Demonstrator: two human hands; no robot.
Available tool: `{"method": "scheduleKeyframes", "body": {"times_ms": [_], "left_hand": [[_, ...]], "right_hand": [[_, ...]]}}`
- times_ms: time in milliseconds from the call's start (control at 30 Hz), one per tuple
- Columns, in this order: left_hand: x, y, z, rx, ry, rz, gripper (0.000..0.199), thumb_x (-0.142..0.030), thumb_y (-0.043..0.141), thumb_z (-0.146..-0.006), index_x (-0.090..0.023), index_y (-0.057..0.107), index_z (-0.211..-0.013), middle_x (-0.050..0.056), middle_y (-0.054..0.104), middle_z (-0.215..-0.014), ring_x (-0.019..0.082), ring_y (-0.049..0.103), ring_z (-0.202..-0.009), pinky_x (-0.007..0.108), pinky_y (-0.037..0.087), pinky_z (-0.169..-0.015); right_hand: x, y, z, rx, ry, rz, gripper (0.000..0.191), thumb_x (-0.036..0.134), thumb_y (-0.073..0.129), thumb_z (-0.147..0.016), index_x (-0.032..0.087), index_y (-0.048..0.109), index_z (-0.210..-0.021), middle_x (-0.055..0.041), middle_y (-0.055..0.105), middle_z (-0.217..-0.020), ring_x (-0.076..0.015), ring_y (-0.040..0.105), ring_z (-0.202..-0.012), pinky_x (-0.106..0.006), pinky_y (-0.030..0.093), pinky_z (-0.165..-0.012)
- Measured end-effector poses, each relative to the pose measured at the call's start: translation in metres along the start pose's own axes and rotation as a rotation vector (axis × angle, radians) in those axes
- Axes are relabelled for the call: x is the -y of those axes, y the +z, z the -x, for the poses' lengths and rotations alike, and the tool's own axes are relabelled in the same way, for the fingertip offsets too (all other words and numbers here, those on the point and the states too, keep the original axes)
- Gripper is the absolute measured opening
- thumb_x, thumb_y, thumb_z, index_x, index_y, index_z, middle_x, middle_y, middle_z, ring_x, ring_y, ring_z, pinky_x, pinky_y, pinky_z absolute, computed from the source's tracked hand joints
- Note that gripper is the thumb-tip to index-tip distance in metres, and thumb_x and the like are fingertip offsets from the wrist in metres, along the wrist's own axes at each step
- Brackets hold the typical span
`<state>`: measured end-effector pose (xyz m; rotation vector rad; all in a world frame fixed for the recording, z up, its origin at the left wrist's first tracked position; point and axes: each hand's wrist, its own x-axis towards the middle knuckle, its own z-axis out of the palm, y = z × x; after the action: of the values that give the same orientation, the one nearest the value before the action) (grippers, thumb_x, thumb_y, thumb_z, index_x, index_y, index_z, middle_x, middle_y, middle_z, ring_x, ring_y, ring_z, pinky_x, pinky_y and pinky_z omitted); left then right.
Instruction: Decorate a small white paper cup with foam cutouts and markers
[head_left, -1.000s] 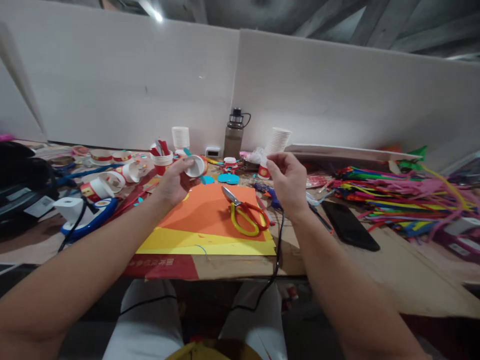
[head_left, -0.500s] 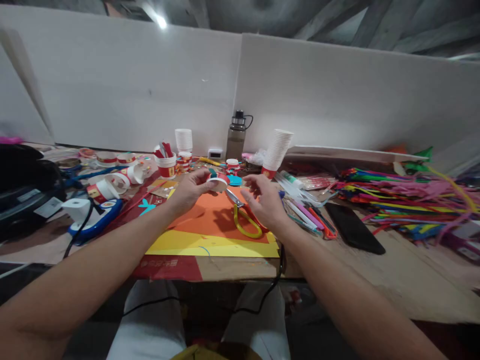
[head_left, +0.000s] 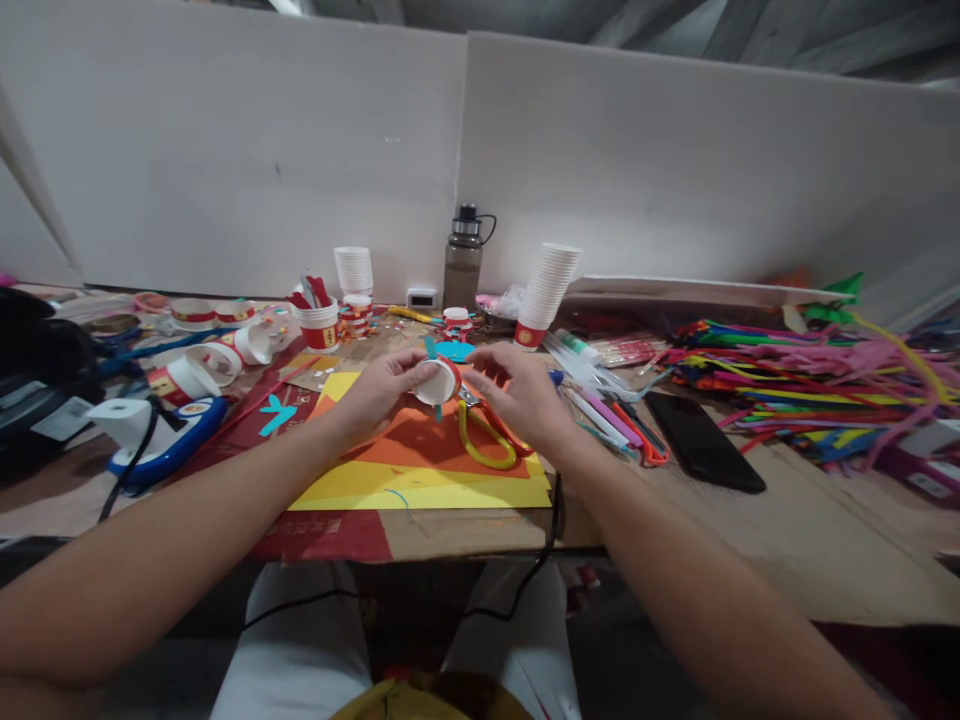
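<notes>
Between thumb and fingers, my left hand (head_left: pixel 392 385) pinches a short cut paper cup (head_left: pixel 437 384), white with a red band. Teal strips stick out at its top and bottom, and its round white face is turned toward me. My right hand (head_left: pixel 517 385) is just right of the cup, fingers curved; whether it touches the rim is too small to tell. Yellow-handled scissors (head_left: pixel 487 460) lie under my right hand on orange and yellow paper sheets (head_left: pixel 405 488). Blue paper discs (head_left: pixel 454 351) lie behind the cup.
A glue gun on a blue base (head_left: pixel 166 450) stands left, near cut cups. Behind are a cup of red-handled tools (head_left: pixel 318 325), a bottle (head_left: pixel 463 265) and stacked cups (head_left: pixel 550 290). Pens, a phone (head_left: pixel 701 440) and colourful pipe cleaners (head_left: pixel 810 390) lie right. A black cable hangs over the front edge.
The cup in my left hand has turned so its round face shows, with teal strips above and below. My right hand has come closer to it. The view has shifted slightly.
</notes>
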<state>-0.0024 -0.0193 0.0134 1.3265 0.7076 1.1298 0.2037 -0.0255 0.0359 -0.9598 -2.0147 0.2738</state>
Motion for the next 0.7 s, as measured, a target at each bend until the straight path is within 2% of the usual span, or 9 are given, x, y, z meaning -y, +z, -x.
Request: {"method": "scheduleKeyframes", "body": {"times_ms": [67, 133, 167, 233, 333, 400, 533, 700], "left_hand": [[0.0, -0.005, -0.003, -0.032, -0.039, 0.081, 0.026, -0.038, 0.072, -0.077, -0.014, 0.065, -0.087, 0.002, 0.062, -0.077, 0.011, 0.058, -0.063, 0.021, 0.053, -0.049], [-0.001, -0.009, -0.005, -0.07, -0.062, 0.129, 0.025, -0.036, 0.072, -0.076, -0.014, 0.064, -0.085, 0.002, 0.061, -0.074, 0.01, 0.056, -0.06, 0.018, 0.05, -0.045], [-0.002, -0.01, -0.005, -0.088, -0.065, 0.142, 0.025, -0.036, 0.073, -0.076, -0.014, 0.064, -0.084, 0.001, 0.061, -0.073, 0.009, 0.056, -0.059, 0.018, 0.049, -0.044], [-0.004, -0.011, -0.006, -0.109, -0.066, 0.142, 0.024, -0.035, 0.073, -0.075, -0.015, 0.064, -0.085, 0.001, 0.061, -0.073, 0.01, 0.056, -0.059, 0.018, 0.049, -0.044], [-0.007, -0.011, -0.005, -0.109, -0.065, 0.104, 0.024, -0.035, 0.072, -0.074, -0.015, 0.064, -0.085, 0.001, 0.061, -0.074, 0.01, 0.056, -0.059, 0.021, 0.051, -0.045], [-0.009, -0.01, -0.004, -0.103, -0.062, 0.08, 0.025, -0.035, 0.072, -0.074, -0.015, 0.063, -0.086, 0.001, 0.061, -0.075, 0.011, 0.056, -0.06, 0.022, 0.053, -0.046], [-0.013, -0.013, -0.005, -0.139, -0.033, 0.062, 0.025, -0.033, 0.074, -0.073, -0.015, 0.062, -0.086, 0.002, 0.062, -0.076, 0.011, 0.057, -0.062, 0.022, 0.053, -0.047], [-0.012, -0.019, -0.008, -0.169, -0.025, 0.014, 0.026, -0.033, 0.074, -0.072, -0.016, 0.062, -0.087, 0.002, 0.063, -0.078, 0.012, 0.058, -0.064, 0.023, 0.053, -0.048]], "right_hand": [[-0.006, -0.015, -0.003, -0.103, 0.065, 0.041, 0.02, 0.034, 0.061, -0.087, 0.016, 0.066, -0.093, -0.0043, 0.068, -0.084, -0.0129, 0.057, -0.07, -0.025, 0.044, -0.065], [-0.01, -0.029, -0.005, -0.14, 0.143, 0.192, 0.013, 0.028, 0.061, -0.085, 0.016, 0.067, -0.088, -0.004, 0.068, -0.081, -0.0135, 0.057, -0.07, -0.025, 0.043, -0.065], [-0.011, -0.034, -0.005, -0.094, 0.191, 0.281, 0.011, 0.026, 0.062, -0.084, 0.016, 0.068, -0.086, -0.0041, 0.068, -0.08, -0.014, 0.058, -0.071, -0.025, 0.043, -0.065], [-0.011, -0.04, -0.003, 0.081, 0.294, 0.47, 0.01, 0.025, 0.062, -0.084, 0.017, 0.068, -0.083, -0.0058, 0.07, -0.08, -0.016, 0.061, -0.073, -0.026, 0.043, -0.066], [-0.005, -0.038, 0.002, 0.377, 0.444, 0.747, 0.021, 0.028, 0.055, -0.088, 0.015, 0.07, -0.086, -0.0127, 0.072, -0.087, -0.0221, 0.066, -0.08, -0.03, 0.045, -0.068], [-0.002, -0.033, 0.005, 0.478, 0.501, 0.883, 0.028, 0.029, 0.049, -0.092, 0.013, 0.071, -0.092, -0.0172, 0.072, -0.093, -0.0268, 0.068, -0.086, -0.033, 0.047, -0.071], [0.0, -0.027, 0.007, 0.576, 0.491, 0.957, 0.032, 0.019, 0.041, -0.093, 0.013, 0.071, -0.101, -0.0198, 0.072, -0.099, -0.0304, 0.069, -0.095, -0.037, 0.05, -0.075], [0.006, -0.023, 0.005, 0.579, 0.546, 0.967, 0.034, 0.016, 0.037, -0.094, 0.013, 0.065, -0.113, -0.0209, 0.069, -0.109, -0.0305, 0.067, -0.103, -0.038, 0.052, -0.079]]}}
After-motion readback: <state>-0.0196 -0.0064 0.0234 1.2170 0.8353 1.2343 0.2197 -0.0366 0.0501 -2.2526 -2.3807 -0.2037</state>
